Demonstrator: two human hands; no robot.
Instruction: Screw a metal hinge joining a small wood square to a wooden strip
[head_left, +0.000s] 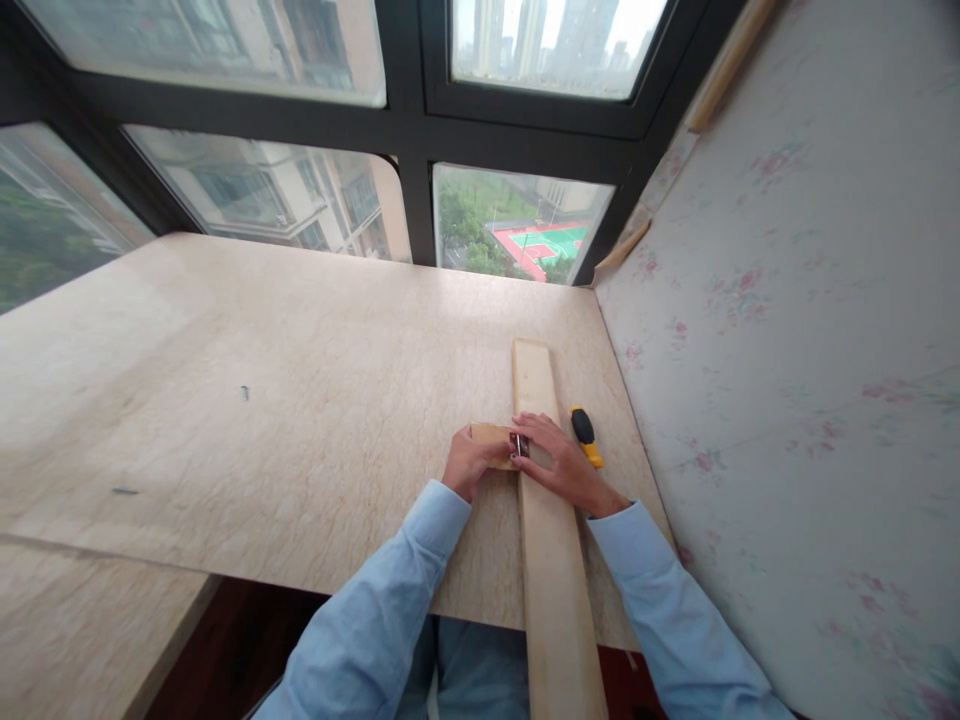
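A long pale wooden board [556, 560] lies lengthwise in front of me, its near end reaching past the table's front edge. Against its left side sits a short wooden block [491, 433], pinched by my left hand [470, 462]. My right hand [559, 462] rests across the board, its thumb and fingers closed around a small shiny metal piece [519, 445] where block and board meet. The piece may be a hinge or bracket, but fingers partly cover it. Just right of the board lies a tool with a black and yellow handle [583, 432].
Two small metal bits, possibly screws, lie on the left of the marble-patterned tabletop [322, 400]: one farther back [245, 393], one nearer [125, 490]. A flowered wall [787, 350] closes off the right side. Dark-framed windows [409, 130] stand behind the table.
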